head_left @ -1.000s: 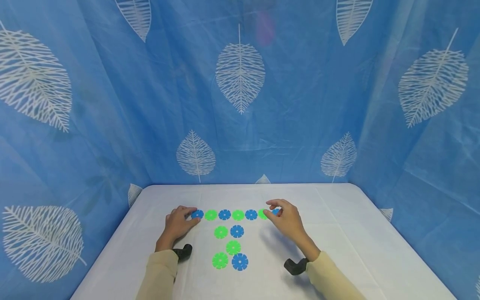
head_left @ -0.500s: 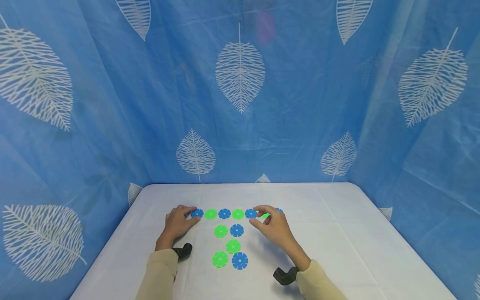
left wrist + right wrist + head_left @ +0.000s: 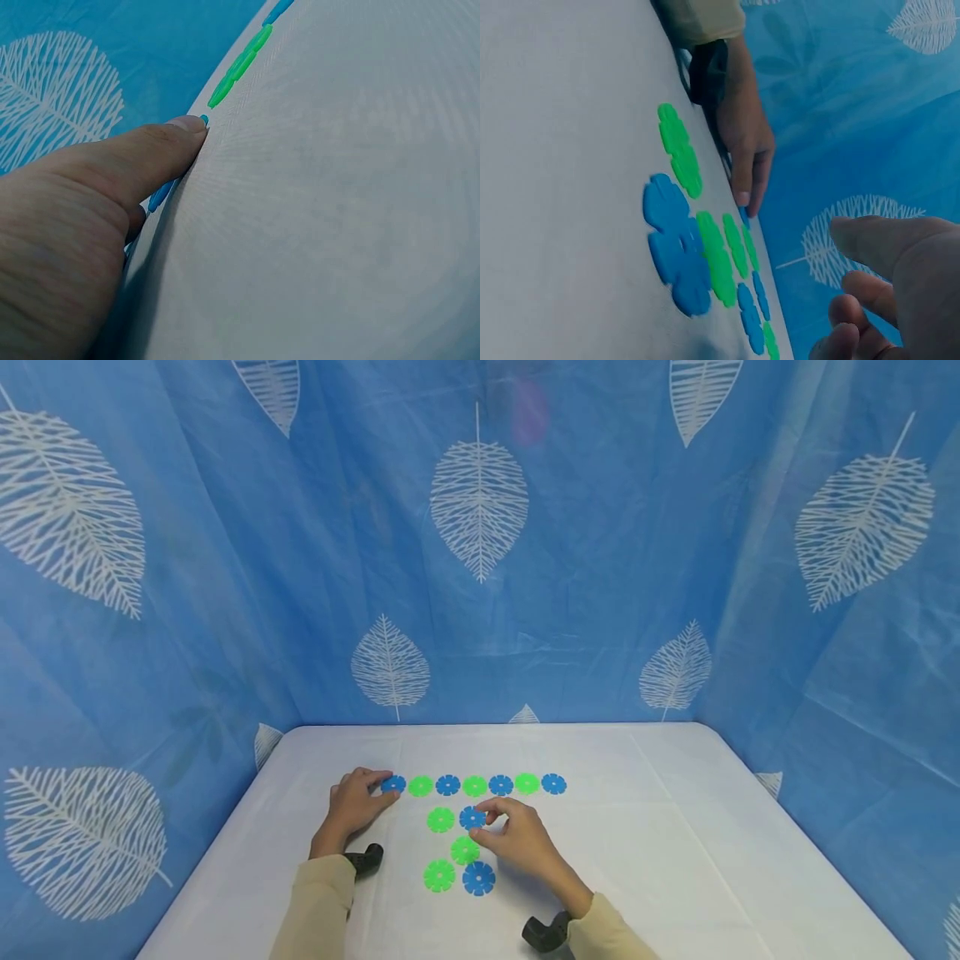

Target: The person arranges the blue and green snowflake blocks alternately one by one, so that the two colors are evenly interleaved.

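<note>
My left hand (image 3: 351, 803) rests at the left end of a row of notched plastic discs. Its thumb and index finger hold the blue notched disc (image 3: 394, 785) there at its edges; in the left wrist view the thumb (image 3: 161, 150) covers most of that disc. Over the second row, my right hand (image 3: 521, 842) has thumb and index finger spread beside another blue disc (image 3: 472, 817). The right wrist view shows these fingers (image 3: 870, 236) above the table, with nothing between them. Just below lies a green disc (image 3: 464, 850), close to the right thumb.
The back row alternates blue and green, ending at a blue disc (image 3: 553, 783) on the right. A green disc (image 3: 441, 819) lies in the second row; a green disc (image 3: 438, 875) and a blue disc (image 3: 478, 878) lie nearest me. Blue leaf-patterned curtains (image 3: 480, 635) surround the white table (image 3: 660, 827).
My right hand has moved left and toward me, from the right end of the back row to the second row's blue disc. The left hand has stayed in place.
</note>
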Demonstrator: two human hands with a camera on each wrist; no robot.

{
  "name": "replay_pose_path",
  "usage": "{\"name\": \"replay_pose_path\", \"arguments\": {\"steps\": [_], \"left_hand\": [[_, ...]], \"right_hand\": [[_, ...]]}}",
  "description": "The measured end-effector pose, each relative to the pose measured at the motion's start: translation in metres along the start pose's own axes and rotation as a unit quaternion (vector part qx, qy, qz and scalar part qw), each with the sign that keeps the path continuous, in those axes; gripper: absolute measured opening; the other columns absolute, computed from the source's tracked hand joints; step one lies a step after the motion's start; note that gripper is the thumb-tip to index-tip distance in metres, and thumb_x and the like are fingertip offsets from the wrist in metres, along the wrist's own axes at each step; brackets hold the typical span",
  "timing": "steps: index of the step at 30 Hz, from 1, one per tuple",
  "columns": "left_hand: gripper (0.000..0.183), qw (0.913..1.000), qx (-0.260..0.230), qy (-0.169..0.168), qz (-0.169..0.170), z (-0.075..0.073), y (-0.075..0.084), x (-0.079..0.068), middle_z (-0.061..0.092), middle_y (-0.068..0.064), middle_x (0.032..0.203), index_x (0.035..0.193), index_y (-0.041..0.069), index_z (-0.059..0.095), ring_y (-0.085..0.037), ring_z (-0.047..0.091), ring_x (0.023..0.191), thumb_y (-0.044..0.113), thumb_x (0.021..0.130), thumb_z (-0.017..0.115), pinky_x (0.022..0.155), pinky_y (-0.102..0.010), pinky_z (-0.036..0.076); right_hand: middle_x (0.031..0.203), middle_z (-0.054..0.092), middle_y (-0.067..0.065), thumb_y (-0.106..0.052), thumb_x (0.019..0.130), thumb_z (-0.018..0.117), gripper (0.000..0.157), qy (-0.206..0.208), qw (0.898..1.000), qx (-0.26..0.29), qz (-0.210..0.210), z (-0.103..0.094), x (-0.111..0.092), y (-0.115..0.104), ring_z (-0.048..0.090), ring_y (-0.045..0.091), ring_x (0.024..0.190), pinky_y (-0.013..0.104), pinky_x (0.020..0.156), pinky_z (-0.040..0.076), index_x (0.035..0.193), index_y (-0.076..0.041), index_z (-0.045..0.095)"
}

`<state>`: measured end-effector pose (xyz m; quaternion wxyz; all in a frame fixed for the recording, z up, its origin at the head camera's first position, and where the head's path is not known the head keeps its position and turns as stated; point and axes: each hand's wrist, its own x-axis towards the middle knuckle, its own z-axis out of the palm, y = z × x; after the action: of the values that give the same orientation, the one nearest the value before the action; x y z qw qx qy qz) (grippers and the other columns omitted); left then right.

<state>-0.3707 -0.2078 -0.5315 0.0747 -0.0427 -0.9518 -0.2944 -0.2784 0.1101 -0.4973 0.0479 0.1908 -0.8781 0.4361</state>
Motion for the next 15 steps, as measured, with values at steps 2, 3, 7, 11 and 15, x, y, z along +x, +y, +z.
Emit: {"name": "replay_pose_path", "arguments": {"steps": [2, 3, 7, 11, 15], "left_hand": [[0.053, 1.0, 0.0, 0.0, 0.0, -0.001, 0.0, 0.0, 0.06, -0.012, 0.127, 0.134, 0.019, 0.066, -0.033, 0.052, 0.12, 0.045, 0.088, 0.073, 0.095, -0.052, 0.033], [0.053, 1.0, 0.0, 0.0, 0.001, -0.001, 0.0, 0.0, 0.061, -0.012, 0.127, 0.134, 0.02, 0.066, -0.033, 0.052, 0.12, 0.045, 0.088, 0.073, 0.096, -0.052, 0.033], [0.052, 1.0, 0.001, -0.001, 0.003, -0.001, 0.0, 0.0, 0.061, -0.012, 0.127, 0.134, 0.02, 0.066, -0.033, 0.052, 0.12, 0.045, 0.088, 0.073, 0.096, -0.052, 0.033], [0.052, 1.0, 0.004, 0.0, 0.002, -0.001, 0.001, -0.001, 0.061, -0.012, 0.127, 0.134, 0.019, 0.066, -0.033, 0.052, 0.12, 0.044, 0.088, 0.073, 0.095, -0.052, 0.033], [0.052, 1.0, 0.002, -0.001, -0.003, -0.001, 0.002, -0.002, 0.061, -0.012, 0.127, 0.133, 0.019, 0.066, -0.033, 0.052, 0.12, 0.044, 0.088, 0.074, 0.095, -0.052, 0.033]], "right_hand": [[0.094, 0.064, -0.004, -0.037, 0.087, 0.077, 0.039, -0.011, 1.0, -0.001, 0.005, 0.004, -0.001, 0.0, 0.045, 0.004, 0.057, 0.022, 0.053, 0.041, 0.118, -0.013, 0.072], [0.094, 0.064, -0.004, -0.038, 0.087, 0.077, 0.039, -0.015, 1.0, -0.004, 0.008, 0.006, -0.002, 0.001, 0.047, 0.005, 0.062, 0.023, 0.056, 0.042, 0.118, -0.014, 0.072], [0.094, 0.065, -0.005, -0.041, 0.086, 0.077, 0.039, -0.029, 0.999, -0.02, 0.019, 0.012, -0.002, 0.002, 0.055, 0.01, 0.083, 0.026, 0.068, 0.044, 0.117, -0.017, 0.073], [0.095, 0.066, -0.005, -0.041, 0.084, 0.078, 0.04, -0.041, 0.998, -0.032, 0.026, 0.015, -0.003, 0.002, 0.057, 0.012, 0.086, 0.028, 0.07, 0.046, 0.116, -0.019, 0.073], [0.095, 0.065, -0.007, -0.042, 0.082, 0.08, 0.04, -0.048, 0.997, -0.054, 0.028, 0.016, -0.006, 0.0, 0.058, 0.01, 0.087, 0.028, 0.072, 0.046, 0.115, -0.02, 0.073]]}}
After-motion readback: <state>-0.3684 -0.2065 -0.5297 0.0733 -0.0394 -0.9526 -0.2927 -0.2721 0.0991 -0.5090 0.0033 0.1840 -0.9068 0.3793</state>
